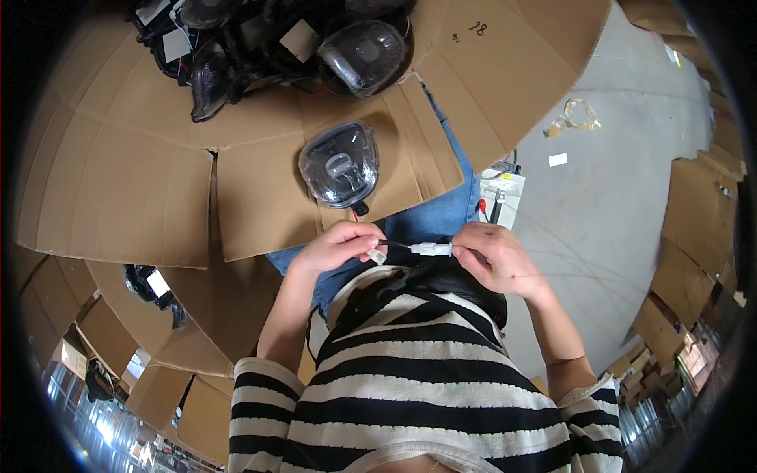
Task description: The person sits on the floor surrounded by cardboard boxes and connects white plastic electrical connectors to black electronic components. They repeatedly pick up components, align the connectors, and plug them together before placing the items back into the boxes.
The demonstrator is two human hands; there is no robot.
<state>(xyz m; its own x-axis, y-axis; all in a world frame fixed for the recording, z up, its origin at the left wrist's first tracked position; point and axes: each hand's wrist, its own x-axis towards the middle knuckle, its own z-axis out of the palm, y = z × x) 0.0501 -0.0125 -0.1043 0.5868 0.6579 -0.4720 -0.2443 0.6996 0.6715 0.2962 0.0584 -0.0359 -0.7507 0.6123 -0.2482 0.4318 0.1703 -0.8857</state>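
A clear-fronted lamp (pixel 339 165) rests on a cardboard flap just beyond my hands. A short red wire (pixel 355 214) runs from its black stub towards my left hand (pixel 344 243). That hand is closed, and a small white connector (pixel 378 257) shows under its fingertips. A dark lead (pixel 396 244) goes from there to a longer white plug (pixel 430 249). My right hand (pixel 490 256) pinches the plug's right end. Both hands are close in front of my body, above my lap. My fingers hide how the wires meet the small connector.
Several dark lamps with clear covers (pixel 367 55) are heaped on the cardboard (pixel 505 71) at the back. By my right knee stands a white box (pixel 505 197) with red and black clips. Cardboard cartons (pixel 698 213) line the right side. A white paper slip (pixel 557 159) lies on the grey floor.
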